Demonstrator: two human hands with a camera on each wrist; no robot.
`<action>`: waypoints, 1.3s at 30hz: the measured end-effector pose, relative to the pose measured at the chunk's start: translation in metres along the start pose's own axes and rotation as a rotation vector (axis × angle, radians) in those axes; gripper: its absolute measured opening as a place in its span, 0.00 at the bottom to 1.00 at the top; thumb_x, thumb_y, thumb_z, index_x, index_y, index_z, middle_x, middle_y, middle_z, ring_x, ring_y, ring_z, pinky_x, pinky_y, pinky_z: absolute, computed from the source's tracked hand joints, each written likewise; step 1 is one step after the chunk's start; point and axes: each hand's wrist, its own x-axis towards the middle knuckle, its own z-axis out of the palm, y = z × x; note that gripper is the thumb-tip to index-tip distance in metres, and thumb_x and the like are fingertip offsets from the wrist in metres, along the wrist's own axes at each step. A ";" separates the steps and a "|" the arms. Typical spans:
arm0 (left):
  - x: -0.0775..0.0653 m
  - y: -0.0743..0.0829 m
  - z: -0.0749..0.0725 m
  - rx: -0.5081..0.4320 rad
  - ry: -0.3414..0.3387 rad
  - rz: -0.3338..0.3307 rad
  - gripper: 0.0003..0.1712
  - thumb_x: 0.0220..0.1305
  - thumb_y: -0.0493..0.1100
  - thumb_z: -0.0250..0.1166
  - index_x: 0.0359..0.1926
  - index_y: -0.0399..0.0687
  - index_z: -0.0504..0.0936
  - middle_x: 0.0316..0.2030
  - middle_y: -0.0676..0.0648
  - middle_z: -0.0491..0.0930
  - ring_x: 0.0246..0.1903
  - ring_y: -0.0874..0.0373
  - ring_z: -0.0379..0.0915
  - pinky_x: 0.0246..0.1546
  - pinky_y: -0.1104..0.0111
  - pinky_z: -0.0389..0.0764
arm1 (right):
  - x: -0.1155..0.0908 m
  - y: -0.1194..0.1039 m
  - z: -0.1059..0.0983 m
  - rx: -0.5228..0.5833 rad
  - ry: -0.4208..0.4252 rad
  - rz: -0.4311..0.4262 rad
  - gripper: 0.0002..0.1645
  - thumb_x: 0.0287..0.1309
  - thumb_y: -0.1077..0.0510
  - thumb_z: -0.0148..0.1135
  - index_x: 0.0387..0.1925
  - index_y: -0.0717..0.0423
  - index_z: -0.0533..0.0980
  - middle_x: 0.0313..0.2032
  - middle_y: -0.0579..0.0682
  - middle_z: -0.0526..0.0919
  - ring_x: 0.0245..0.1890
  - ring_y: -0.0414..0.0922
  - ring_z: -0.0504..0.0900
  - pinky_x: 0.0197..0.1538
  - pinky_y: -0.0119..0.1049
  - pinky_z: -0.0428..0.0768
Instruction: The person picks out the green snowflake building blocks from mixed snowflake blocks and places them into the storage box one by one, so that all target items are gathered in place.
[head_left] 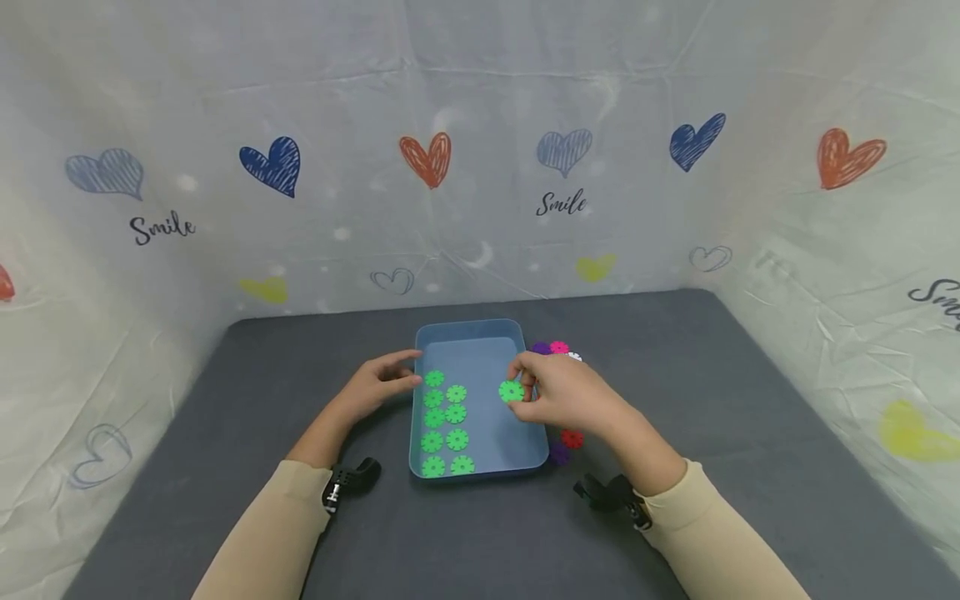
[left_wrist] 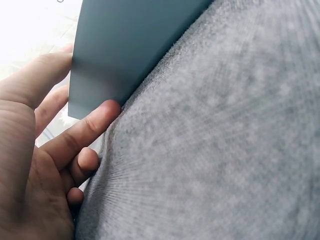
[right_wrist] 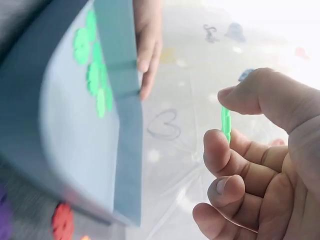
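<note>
A blue-grey tray (head_left: pixel 487 433) lies on the dark cloth, with several green notched discs (head_left: pixel 456 414) in two columns along its left side. My right hand (head_left: pixel 566 392) pinches one more green disc (head_left: pixel 512 392) between thumb and fingers, above the tray's right side. Edge-on, that disc (right_wrist: pixel 226 122) shows in the right wrist view. My left hand (head_left: pixel 378 383) touches the tray's left rim with its fingers fairly straight. In the left wrist view, fingertips rest against the tray's outer wall (left_wrist: pixel 125 45).
Right of the tray lie purple, pink, white and red discs (head_left: pixel 572 439), partly hidden by my right hand and forearm. A grey cloth (head_left: pixel 450 542) covers the table. A white printed curtain (head_left: pixel 480 250) stands behind it and at both sides.
</note>
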 end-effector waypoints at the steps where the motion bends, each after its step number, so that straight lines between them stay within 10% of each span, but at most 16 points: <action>1: 0.000 0.000 0.000 0.000 -0.001 0.001 0.33 0.71 0.42 0.69 0.71 0.34 0.71 0.43 0.39 0.84 0.43 0.51 0.78 0.46 0.56 0.75 | 0.004 -0.003 0.001 0.001 -0.007 0.000 0.17 0.57 0.53 0.72 0.47 0.50 0.79 0.30 0.34 0.80 0.19 0.36 0.74 0.29 0.36 0.74; 20: 0.003 -0.003 0.001 -0.026 0.003 0.010 0.31 0.71 0.41 0.68 0.70 0.33 0.72 0.41 0.39 0.84 0.40 0.53 0.78 0.46 0.57 0.75 | 0.083 -0.010 0.028 0.005 -0.060 0.063 0.20 0.61 0.47 0.73 0.50 0.50 0.81 0.41 0.45 0.82 0.38 0.43 0.78 0.44 0.43 0.77; 39: 0.003 -0.002 0.002 -0.036 -0.002 0.016 0.32 0.71 0.40 0.68 0.71 0.32 0.71 0.42 0.37 0.84 0.41 0.54 0.78 0.46 0.57 0.77 | 0.115 0.016 0.066 -0.092 -0.148 0.080 0.19 0.62 0.50 0.72 0.51 0.54 0.83 0.38 0.45 0.80 0.36 0.42 0.76 0.45 0.40 0.77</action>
